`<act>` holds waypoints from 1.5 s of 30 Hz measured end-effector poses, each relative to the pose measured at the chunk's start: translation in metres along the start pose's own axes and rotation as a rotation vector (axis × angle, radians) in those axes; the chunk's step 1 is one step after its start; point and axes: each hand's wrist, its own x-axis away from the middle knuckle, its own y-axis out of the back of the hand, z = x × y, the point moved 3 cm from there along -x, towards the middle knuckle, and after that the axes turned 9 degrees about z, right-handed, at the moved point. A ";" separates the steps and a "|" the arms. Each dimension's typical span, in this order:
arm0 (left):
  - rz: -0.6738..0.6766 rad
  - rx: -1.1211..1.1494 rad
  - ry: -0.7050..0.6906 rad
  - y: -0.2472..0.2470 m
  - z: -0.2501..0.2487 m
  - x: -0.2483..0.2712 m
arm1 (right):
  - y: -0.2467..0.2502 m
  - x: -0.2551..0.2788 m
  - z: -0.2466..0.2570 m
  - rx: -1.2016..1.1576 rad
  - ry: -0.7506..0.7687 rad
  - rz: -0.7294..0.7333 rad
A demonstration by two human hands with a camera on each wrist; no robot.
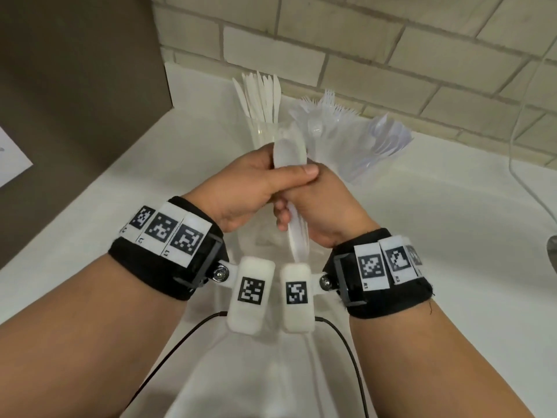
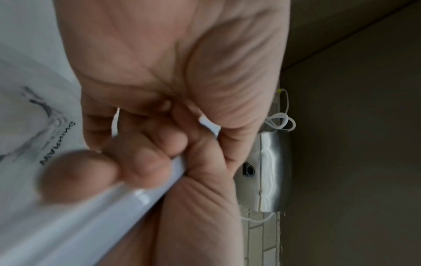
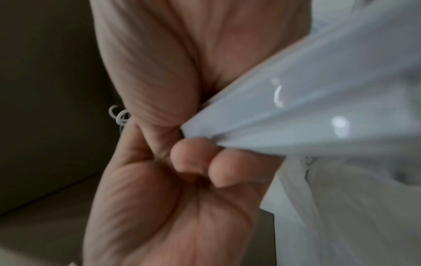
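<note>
A bundle of white plastic spoons (image 1: 290,152) stands upright between both hands above the white counter (image 1: 437,242). My left hand (image 1: 271,176) grips the bundle just under the spoon bowls, thumb laid across the front. My right hand (image 1: 301,212) wraps the handles lower down, and the handle ends (image 1: 299,245) stick out below it toward me. In the left wrist view the bundle (image 2: 86,221) runs down to the lower left between curled fingers. In the right wrist view the white bundle (image 3: 307,108) fans out to the right from the closed fist.
Behind the hands stand clear cups of plastic knives (image 1: 260,95), forks (image 1: 327,107) and spoons (image 1: 387,138) against a tiled wall (image 1: 391,40). A brown panel (image 1: 75,86) closes the left. A white cable (image 1: 517,140) hangs right. A printed plastic bag (image 2: 36,126) lies under the hands.
</note>
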 end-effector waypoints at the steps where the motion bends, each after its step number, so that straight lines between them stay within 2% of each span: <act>1: -0.012 0.006 0.017 0.001 0.000 0.000 | -0.005 0.001 -0.001 0.038 0.003 0.026; 6: -0.151 0.094 -0.038 0.010 -0.007 0.002 | -0.009 0.006 -0.005 0.112 -0.053 0.168; 8: -0.195 0.114 -0.077 0.013 -0.010 0.002 | -0.009 0.009 -0.005 0.220 -0.083 0.139; 10: -0.172 0.122 -0.069 0.011 -0.009 0.003 | -0.011 0.008 -0.004 0.227 -0.056 0.085; 14: 0.055 0.014 0.018 0.002 -0.003 0.007 | -0.014 0.005 -0.005 0.147 -0.020 0.029; 16: 0.023 0.035 0.022 0.005 -0.003 0.007 | -0.014 0.005 -0.009 0.175 -0.024 0.087; 18: -0.098 0.161 -0.011 0.013 -0.004 0.007 | -0.007 0.007 -0.012 0.335 -0.096 0.127; 20: -0.188 0.307 -0.071 0.024 -0.004 0.007 | 0.007 0.011 -0.003 0.501 -0.120 0.012; 21: -0.202 0.337 -0.084 0.028 -0.003 0.008 | 0.015 0.011 0.005 0.504 -0.094 -0.078; 23: -0.190 0.317 -0.067 0.032 0.001 0.009 | 0.028 0.012 0.019 0.372 -0.019 -0.215; 27: -0.104 0.320 -0.065 0.019 0.007 0.009 | 0.023 0.008 0.038 0.234 0.076 -0.268; 28: -0.106 0.277 -0.074 0.016 0.007 0.009 | 0.021 0.006 0.039 0.220 0.074 -0.260; 31: -0.113 -0.107 -0.103 0.012 0.006 0.007 | 0.014 0.003 0.037 0.266 0.027 -0.242; 33: -0.097 -0.257 -0.095 0.013 0.006 0.006 | 0.013 0.001 0.035 0.271 0.015 -0.243; 37: -0.019 -0.085 -0.091 0.013 0.010 0.009 | 0.015 0.001 0.035 0.246 0.059 -0.269; 39: -0.029 -0.013 -0.067 0.014 0.013 0.009 | 0.018 0.002 0.036 0.277 0.087 -0.286; 45: -0.049 -0.165 -0.111 0.010 0.014 0.007 | 0.022 -0.001 0.043 0.387 0.090 -0.302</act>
